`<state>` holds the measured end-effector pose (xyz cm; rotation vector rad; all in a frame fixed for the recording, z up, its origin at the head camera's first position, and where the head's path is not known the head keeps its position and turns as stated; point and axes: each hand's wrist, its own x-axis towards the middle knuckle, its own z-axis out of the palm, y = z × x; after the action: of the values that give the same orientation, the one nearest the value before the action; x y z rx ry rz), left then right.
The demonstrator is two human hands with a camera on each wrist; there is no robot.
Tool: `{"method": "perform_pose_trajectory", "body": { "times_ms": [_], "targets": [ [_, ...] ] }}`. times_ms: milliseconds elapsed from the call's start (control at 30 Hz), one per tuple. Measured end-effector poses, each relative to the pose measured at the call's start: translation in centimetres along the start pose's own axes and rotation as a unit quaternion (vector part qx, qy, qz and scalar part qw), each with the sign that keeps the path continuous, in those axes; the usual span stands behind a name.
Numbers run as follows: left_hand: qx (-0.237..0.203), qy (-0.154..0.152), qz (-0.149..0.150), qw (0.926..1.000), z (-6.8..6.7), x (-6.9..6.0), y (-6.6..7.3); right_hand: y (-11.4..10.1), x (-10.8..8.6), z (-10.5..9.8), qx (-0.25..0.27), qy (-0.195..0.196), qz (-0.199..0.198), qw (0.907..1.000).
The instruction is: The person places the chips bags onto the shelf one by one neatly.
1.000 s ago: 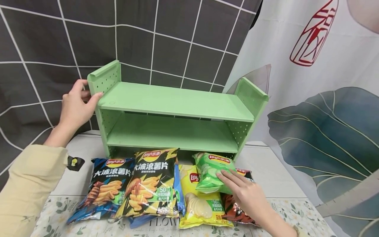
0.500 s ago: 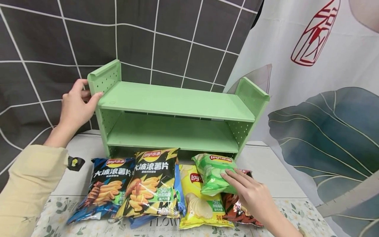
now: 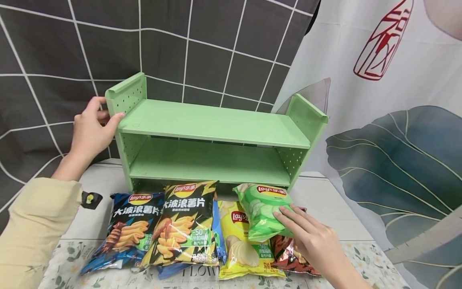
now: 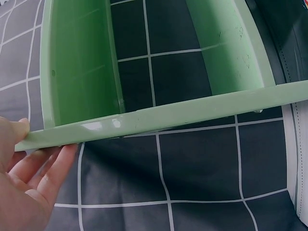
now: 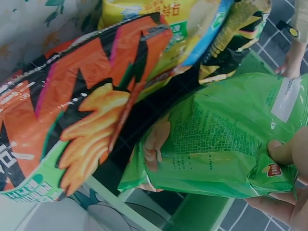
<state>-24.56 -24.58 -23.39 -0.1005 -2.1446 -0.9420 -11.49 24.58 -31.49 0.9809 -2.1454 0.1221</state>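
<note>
In the head view, my left hand [image 3: 92, 130] grips the left side panel of a green two-tier shelf [image 3: 209, 122]. The left wrist view shows the thumb above the shelf's panel edge [image 4: 159, 115] and the other fingers beneath it. My right hand [image 3: 317, 239] holds a green Lay's chip bag [image 3: 265, 210] above a yellow chip bag [image 3: 242, 257] and a red-brown chip bag [image 3: 290, 257]. In the right wrist view, the thumb and fingers pinch the green bag [image 5: 216, 139] at one edge, its printed back showing. The orange-red bag [image 5: 106, 101] lies beside it.
Left of the yellow bag lie a black-and-gold chip bag [image 3: 182, 224] and a dark blue one [image 3: 133, 228], with a light blue bag [image 3: 167, 269] partly beneath. A flowered cloth [image 3: 361, 265] covers the front of the table. A dark grid curtain [image 3: 216, 40] hangs behind the shelf.
The green bag has shifted slightly right and toward me with my right hand, turning a little. My left hand stays at the shelf panel.
</note>
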Motion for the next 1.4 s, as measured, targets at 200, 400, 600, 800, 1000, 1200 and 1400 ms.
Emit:
{"method": "perform_pose_trajectory", "body": {
  "times_ms": [200,400,600,800,1000,1200,1400],
  "targets": [
    [0.001,0.000,0.001,1.0000,0.0,-0.1,0.0,-0.3,0.6,-0.4,-0.030,0.065,-0.023,0.9972],
    [0.002,0.006,0.003,1.0000,0.1,0.0,0.0,-0.7,2.0,-1.2,-0.036,0.126,-0.059,0.9896],
    [0.003,0.009,0.007,0.9999,0.1,0.0,0.0,-1.5,3.6,-2.5,-0.035,0.178,-0.100,0.9783],
    [0.003,0.008,0.001,1.0000,0.1,0.0,0.0,-2.0,5.1,-3.2,-0.010,0.228,-0.131,0.9647],
    [0.005,0.016,-0.001,0.9999,0.1,0.0,-0.1,-2.1,6.9,-3.6,-0.002,0.259,-0.145,0.9548],
    [0.003,0.014,-0.003,0.9999,0.2,0.0,0.0,-1.9,8.6,-3.7,0.008,0.286,-0.160,0.9449],
    [0.005,0.015,-0.003,0.9999,0.2,0.0,0.0,-1.4,10.1,-3.0,0.006,0.314,-0.177,0.9328]
  ]
}}
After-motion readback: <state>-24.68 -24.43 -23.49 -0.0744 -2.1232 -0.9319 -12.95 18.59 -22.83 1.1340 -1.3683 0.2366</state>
